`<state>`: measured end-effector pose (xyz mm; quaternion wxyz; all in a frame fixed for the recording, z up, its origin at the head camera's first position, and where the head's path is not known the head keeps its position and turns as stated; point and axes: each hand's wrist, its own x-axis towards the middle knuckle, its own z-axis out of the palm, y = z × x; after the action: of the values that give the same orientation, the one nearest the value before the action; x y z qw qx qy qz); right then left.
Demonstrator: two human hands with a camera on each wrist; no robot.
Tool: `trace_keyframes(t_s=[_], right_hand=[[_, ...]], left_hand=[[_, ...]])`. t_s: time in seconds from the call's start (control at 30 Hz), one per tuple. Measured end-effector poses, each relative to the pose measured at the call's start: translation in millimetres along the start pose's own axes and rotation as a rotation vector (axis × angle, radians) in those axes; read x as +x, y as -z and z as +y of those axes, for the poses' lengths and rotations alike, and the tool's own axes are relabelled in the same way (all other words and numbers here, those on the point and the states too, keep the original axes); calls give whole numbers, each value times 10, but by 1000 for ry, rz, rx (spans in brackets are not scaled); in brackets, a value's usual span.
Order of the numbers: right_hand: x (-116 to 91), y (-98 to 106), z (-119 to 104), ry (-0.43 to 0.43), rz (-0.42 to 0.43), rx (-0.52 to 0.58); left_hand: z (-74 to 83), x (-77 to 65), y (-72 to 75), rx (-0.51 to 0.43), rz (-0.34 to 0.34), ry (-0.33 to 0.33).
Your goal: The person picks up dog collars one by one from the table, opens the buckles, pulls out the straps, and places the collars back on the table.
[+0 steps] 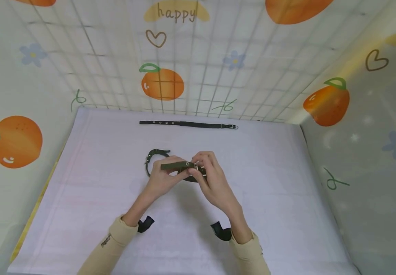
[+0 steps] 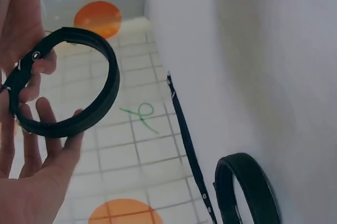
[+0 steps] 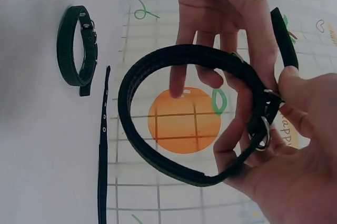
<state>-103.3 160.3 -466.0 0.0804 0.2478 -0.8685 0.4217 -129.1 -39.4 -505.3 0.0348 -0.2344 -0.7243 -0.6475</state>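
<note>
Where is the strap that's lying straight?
In the head view, the straight strap lies midway along the far edge of the white table, beyond the looped strap lying there.

Held collar looked matt; cloth or leather, couldn't tell. Its ring was glossy metal. Strap beyond it: matt, shiny metal eyelets. Counter beneath it looked matt.

Beyond the white tablecloth, a grid; left and right of the cloth, sheeting printed with oranges; along its left edge, a yellow strip.
</note>
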Motion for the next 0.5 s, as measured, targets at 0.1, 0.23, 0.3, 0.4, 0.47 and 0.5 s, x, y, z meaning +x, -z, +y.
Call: trace_keyframes(t_s=[0.1, 0.23, 0.3, 0.4, 0.47, 0.5], right_hand=[[-2, 1, 2, 7, -4, -3], [-9, -6, 2, 8, -13, 16], [-11, -9, -2, 3, -13, 29], [-8, -10, -13, -5, -8, 46], [-8, -7, -16, -3, -4, 49], [-8, -4, -17, -2, -4, 49]], left_hand=[[3, -3, 6, 51, -45, 19], [-7, -29, -9, 82, -83, 45], [-9, -38, -23, 91, -84, 34], [-9, -42, -50, 74, -82, 11], [-8, -43, -61, 56, -78, 2], [-11, -43, -65, 41, -77, -4]])
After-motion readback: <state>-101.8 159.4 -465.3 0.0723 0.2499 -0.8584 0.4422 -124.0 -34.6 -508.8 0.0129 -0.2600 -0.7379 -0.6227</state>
